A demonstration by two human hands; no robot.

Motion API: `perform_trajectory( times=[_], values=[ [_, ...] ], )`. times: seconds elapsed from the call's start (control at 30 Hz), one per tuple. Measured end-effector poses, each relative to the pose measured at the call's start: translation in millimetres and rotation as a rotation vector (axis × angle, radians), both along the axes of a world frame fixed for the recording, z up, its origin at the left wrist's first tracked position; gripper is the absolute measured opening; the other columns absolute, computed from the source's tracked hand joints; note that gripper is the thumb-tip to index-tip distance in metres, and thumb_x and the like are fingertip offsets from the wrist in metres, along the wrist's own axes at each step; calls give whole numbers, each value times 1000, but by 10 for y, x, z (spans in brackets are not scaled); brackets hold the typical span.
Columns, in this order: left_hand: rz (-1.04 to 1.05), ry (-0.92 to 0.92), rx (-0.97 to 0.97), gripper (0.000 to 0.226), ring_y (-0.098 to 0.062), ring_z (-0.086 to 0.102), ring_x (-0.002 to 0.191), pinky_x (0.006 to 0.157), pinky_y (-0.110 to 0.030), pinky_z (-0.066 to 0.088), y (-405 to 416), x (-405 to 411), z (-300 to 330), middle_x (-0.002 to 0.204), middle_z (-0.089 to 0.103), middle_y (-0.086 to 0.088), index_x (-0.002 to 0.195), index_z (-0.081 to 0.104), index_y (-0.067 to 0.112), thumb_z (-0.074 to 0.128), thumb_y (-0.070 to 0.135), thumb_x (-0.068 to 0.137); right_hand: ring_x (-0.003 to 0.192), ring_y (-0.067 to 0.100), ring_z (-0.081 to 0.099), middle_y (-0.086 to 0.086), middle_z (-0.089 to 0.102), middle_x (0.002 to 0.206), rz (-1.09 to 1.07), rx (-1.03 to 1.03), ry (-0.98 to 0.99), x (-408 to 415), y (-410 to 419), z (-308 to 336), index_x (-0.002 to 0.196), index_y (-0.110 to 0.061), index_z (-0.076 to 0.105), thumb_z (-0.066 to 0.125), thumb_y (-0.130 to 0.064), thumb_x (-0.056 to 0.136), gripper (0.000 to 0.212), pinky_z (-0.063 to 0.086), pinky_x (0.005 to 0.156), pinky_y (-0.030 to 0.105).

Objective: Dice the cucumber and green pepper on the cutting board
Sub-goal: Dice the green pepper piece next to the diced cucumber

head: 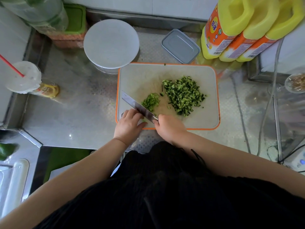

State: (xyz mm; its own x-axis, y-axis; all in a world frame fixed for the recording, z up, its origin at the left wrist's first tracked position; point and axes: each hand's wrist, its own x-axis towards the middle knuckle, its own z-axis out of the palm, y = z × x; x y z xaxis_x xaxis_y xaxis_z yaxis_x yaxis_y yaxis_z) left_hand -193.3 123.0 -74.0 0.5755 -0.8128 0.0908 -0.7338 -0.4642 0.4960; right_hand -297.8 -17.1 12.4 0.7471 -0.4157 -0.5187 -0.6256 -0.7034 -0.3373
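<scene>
Right hand (166, 125): I grip the knife (138, 107) handle.
Left hand (129, 122): fingers relaxed, resting on cutting board (209, 96).
Board: diced cucumber (183, 95), diced pepper (151, 101).

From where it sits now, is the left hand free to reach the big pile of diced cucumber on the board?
Probably not directly. The left hand rests by the steel cleaver blade, which slants between it and the dark green diced cucumber pile on the orange-rimmed white cutting board. It would need to go around the blade.
</scene>
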Motion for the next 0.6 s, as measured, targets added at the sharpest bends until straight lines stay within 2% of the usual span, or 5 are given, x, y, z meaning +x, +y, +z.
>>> perform_trajectory(
  times=[0.2, 0.37, 0.53, 0.6],
  values=[
    [19, -5, -62, 28, -32, 59, 82, 64, -39, 54, 9, 43, -58, 88, 63, -6, 83, 70, 8, 54, 30, 88, 78, 28, 52, 6, 55, 85, 15, 0, 50, 41, 18, -37, 102, -8, 56, 39, -30, 101, 27, 36, 63, 31],
    [-5, 4, -62, 25, -29, 58, 85, 68, -37, 53, 30, 76, -101, 93, 66, -4, 88, 72, 10, 54, 28, 91, 88, 28, 60, 8, 63, 96, 10, -34, 83, 107, 91, -108, 103, -10, 57, 44, -22, 100, 19, 36, 64, 30],
    [-35, -89, -127, 19, -29, 58, 79, 67, -36, 52, 18, 88, -94, 86, 65, -6, 82, 70, 8, 56, 19, 89, 87, 30, 56, 10, 56, 89, -131, 141, 63, 185, -37, -115, 103, -5, 57, 41, -38, 99, 37, 35, 66, 31],
    [-35, -107, -153, 20, -25, 56, 82, 70, -35, 50, 19, 88, -74, 86, 65, -6, 83, 70, 8, 55, 20, 89, 89, 32, 58, 13, 59, 93, -176, 154, 44, 163, -76, -119, 102, -4, 57, 41, -38, 99, 38, 34, 66, 31]
  ],
)
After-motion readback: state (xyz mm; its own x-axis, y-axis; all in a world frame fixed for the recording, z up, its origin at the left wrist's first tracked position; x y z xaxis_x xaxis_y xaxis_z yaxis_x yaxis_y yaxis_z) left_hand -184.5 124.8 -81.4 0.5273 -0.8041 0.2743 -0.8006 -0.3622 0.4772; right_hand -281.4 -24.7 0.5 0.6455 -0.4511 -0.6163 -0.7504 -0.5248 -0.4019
